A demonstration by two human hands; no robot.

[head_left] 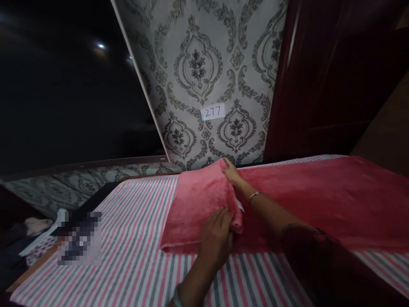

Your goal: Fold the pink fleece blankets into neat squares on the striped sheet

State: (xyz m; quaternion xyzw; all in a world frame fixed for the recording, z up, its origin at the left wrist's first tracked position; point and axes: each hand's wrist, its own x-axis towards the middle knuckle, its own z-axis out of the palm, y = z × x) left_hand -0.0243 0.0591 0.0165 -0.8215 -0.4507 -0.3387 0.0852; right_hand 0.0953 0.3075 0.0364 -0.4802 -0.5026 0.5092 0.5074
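A plush pink-red blanket [319, 192] lies lengthwise, its left end folded over into a thick layered section [198, 196]. My right hand [231, 172] reaches to the far corner of that folded section and grips its edge, fingers closed. Nearer to me, my left hand [219, 228] has its fingers curled over the near part of the same edge, the thumb side partly hidden. Between the two hands a small white tag [240, 206] sticks out from the folded edge.
A striped pink, grey and white cloth [128, 238] covers the surface beneath. Behind stand patterned wallpaper [198, 68] with a paper label reading 277 [213, 111], a large dark screen [70, 85] at left and a dark red panel [319, 85] at right. Clothes [35, 226] lie far left.
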